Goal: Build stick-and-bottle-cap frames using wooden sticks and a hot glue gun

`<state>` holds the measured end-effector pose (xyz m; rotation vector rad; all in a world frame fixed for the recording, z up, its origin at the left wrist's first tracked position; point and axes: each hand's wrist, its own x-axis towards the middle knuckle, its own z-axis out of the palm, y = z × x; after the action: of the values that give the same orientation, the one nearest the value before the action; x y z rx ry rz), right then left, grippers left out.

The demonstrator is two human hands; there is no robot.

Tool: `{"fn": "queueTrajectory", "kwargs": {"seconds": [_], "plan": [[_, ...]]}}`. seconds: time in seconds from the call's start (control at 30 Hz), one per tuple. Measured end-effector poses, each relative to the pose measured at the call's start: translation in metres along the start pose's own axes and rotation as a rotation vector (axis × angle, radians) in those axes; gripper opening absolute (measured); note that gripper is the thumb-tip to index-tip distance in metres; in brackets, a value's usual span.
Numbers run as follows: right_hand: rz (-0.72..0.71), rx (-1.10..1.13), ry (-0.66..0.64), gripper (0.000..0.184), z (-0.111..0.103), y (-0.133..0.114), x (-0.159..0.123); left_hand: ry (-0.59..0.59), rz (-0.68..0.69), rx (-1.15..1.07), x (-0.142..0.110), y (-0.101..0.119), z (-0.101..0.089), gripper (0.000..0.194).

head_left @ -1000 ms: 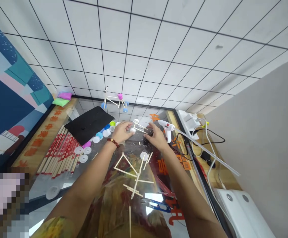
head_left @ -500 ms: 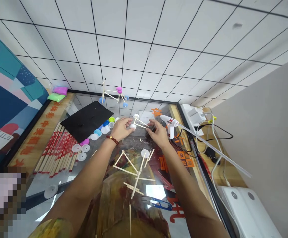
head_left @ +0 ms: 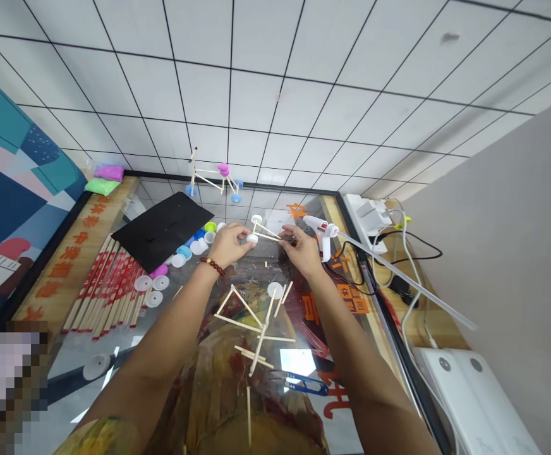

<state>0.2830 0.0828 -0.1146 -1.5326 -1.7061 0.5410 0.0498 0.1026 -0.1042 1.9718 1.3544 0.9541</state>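
Note:
My left hand [head_left: 227, 245], with a beaded bracelet at the wrist, pinches a white bottle cap [head_left: 252, 238] between thumb and fingers. That cap is one of two at the left end of a small V-shaped wooden stick frame [head_left: 268, 232]; the other cap [head_left: 256, 219] is on the far side. The frame's pointed right end is between the closed fingertips of my right hand [head_left: 301, 250]. Nearer to me on the glass tabletop lies a larger stick frame [head_left: 262, 328] with a white cap [head_left: 275, 290] at its upper end. Loose short sticks [head_left: 253, 357] lie around it.
A white glue gun [head_left: 321, 235] with a long glue stick stands right of my right hand. Blue snips [head_left: 306, 383] lie near me. Left are a black sheet [head_left: 164, 230], chopsticks in red wrappers [head_left: 109, 291] and several caps [head_left: 184, 252]. A stick tricycle model [head_left: 213, 175] stands behind.
The view has shifted slightly, so everything sits a little further left. Both hands keep their hold on the small frame, with hardly any movement.

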Motion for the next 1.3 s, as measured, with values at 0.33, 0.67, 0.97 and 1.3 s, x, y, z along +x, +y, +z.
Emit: {"fn": "queueTrajectory", "kwargs": {"seconds": [0.33,0.67,0.97,1.3], "plan": [[-0.035,-0.040,0.044,0.029,0.003,0.007,0.003,-0.025,-0.004,-0.007,0.001,0.001,0.000,0.011],[-0.078,-0.084,0.038,0.018,-0.001,0.005,0.007,-0.034,-0.020,-0.004,0.000,0.004,-0.004,0.017],[-0.175,-0.086,0.001,0.019,-0.002,-0.001,0.000,-0.007,-0.028,-0.031,0.001,0.002,-0.001,0.023],[-0.143,-0.172,0.021,0.030,0.002,-0.005,-0.012,0.025,-0.029,-0.026,0.000,0.000,0.002,0.039]]}}
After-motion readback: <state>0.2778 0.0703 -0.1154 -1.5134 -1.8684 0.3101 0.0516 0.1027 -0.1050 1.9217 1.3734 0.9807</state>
